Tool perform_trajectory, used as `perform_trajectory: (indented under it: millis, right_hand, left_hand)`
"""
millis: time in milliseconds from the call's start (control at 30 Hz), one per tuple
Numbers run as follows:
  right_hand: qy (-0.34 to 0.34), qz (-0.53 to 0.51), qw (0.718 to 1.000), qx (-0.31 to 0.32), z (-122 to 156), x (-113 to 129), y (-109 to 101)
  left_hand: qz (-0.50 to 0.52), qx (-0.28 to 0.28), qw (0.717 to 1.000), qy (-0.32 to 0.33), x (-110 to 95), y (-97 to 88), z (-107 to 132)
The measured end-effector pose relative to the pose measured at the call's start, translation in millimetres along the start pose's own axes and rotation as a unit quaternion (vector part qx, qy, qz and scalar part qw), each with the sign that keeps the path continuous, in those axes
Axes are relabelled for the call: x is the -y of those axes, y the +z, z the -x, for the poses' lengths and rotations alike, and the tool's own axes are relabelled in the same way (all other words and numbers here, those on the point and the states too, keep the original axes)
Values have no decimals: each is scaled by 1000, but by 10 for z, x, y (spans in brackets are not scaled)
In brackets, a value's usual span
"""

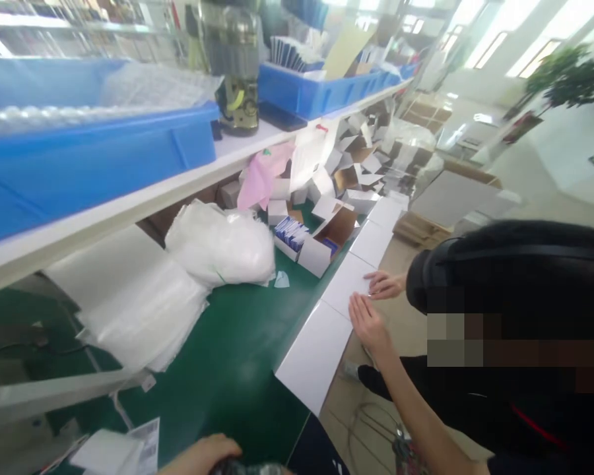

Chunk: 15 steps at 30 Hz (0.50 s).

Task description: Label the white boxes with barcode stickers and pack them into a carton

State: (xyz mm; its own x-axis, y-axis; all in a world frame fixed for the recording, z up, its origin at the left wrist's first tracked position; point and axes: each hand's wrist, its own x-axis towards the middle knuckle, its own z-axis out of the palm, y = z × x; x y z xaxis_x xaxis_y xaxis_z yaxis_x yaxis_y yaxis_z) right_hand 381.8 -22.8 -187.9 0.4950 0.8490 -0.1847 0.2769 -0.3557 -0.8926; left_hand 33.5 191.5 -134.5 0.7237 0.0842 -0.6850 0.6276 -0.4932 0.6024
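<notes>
My left hand [205, 455] shows only in part at the bottom edge, its fingers curled against a dark object [247, 468]. Most of that object is cut off, so I cannot make out its kind. A sliver of skin just right of it may belong to my right hand, whose fingers are hidden. Above them lies the green tabletop [237, 369]. Several flat white box panels [317, 353] run along its right edge. Another person's two hands [371, 323] press flat on these panels, near a seam.
White foam sheets [143, 297] and a bundle of clear bags [222, 244] lie at left. An open carton [334, 234] stands beside blue-and-white packets [291, 232]. Blue bins [94, 165] and a jar [237, 72] occupy the shelf. Printed paper [146, 442] rests at lower left.
</notes>
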Motion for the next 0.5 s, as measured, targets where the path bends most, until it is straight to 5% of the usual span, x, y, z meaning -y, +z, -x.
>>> perform_trajectory:
  millis: [100, 167, 300, 400, 500]
  right_hand:
    - [-58, 94, 990, -84, -274, -348, -603]
    - [-104, 176, 974, -95, -318, -508, -637]
    - [-217, 416, 876, -114, -283, -671, -486]
    - [-228, 432, 864, -122, -275, -722, -459]
    - [-195, 405, 885, -126, -281, -742, -462]
  left_hand:
    - [16, -99, 995, 25, -576, -631, -377]
    - [-16, -246, 960, 132, -1096, -1029, -819]
    - [-164, -331, 880, 299, -2134, -1538, -1890]
    - [-238, -320, 886, 237, -2603, -1689, -2546]
    - [-243, -321, 898, 179, -2720, -1738, -2853]
